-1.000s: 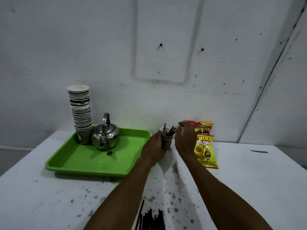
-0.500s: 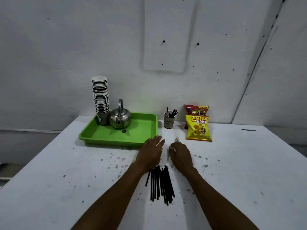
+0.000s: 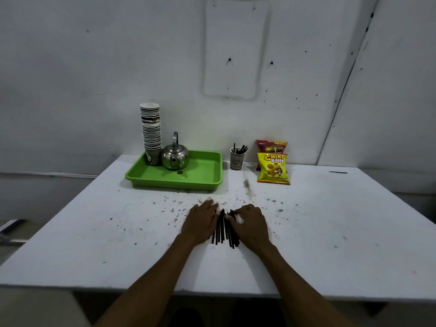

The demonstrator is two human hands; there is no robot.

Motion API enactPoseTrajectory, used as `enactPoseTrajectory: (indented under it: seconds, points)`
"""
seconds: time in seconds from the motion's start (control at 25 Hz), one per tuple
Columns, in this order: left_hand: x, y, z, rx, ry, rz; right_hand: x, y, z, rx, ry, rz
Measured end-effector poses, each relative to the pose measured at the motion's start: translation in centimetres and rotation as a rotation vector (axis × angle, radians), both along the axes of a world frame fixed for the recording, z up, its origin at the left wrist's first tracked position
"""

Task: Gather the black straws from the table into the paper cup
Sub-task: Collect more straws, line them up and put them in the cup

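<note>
Two snack bags (image 3: pixel 273 168), one kettle (image 3: pixel 175 158), one tray (image 3: pixel 207 179)

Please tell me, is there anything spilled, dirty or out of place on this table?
Yes. Dark specks and a smear mark the white table between the green tray and the hands; what they are is unclear. A small dark object lies on the tray below the kettle. The loose black straws belong to the task.

You can read "CHIKI Balls" on the yellow snack bag (image 3: pixel 273 168). The red snack bag (image 3: pixel 271 146) shows "2000"; its remaining print is illegible.
</note>
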State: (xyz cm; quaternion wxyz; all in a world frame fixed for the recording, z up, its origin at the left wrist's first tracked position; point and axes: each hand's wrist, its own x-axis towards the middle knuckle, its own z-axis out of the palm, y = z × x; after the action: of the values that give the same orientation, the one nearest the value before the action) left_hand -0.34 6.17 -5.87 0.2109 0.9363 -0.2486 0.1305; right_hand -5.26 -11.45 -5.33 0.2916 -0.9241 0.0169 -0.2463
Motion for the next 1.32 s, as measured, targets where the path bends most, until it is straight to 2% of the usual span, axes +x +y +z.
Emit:
enactPoseTrajectory:
  seconds: [0.12, 0.28, 0.52, 0.8, 1.12, 1.32]
  points:
    - [-0.9, 0.0, 0.5, -0.016, 0.024, 0.003, -1.4, 1.3, 0.3, -0.073, 0.055, -0.051]
    - [-1.0, 0.3, 0.3, -0.009, 0.033, -0.001, -1.6, 2.4, 1.1, -0.046, 0.131, -0.102]
    - [-0.6, 0.1, 0.1, 0.043, 0.044, 0.013, -0.8, 3.0, 2.4, -0.143, 0.271, -0.15]
    - [-0.1, 0.1, -0.4, 0.045, 0.09, 0.006, 0.1, 3.1, 4.7, -0.146, 0.427, -0.216]
    - [-0.5, 0.1, 0.0, 0.011, 0.054, 0.014, -1.0, 5.1, 5.0, -0.359, 0.356, -0.192]
    - [-0.5, 0.1, 0.1, 0.006, 0.038, 0.008, -0.9, 4.7, 5.3, -0.388, 0.43, -0.158]
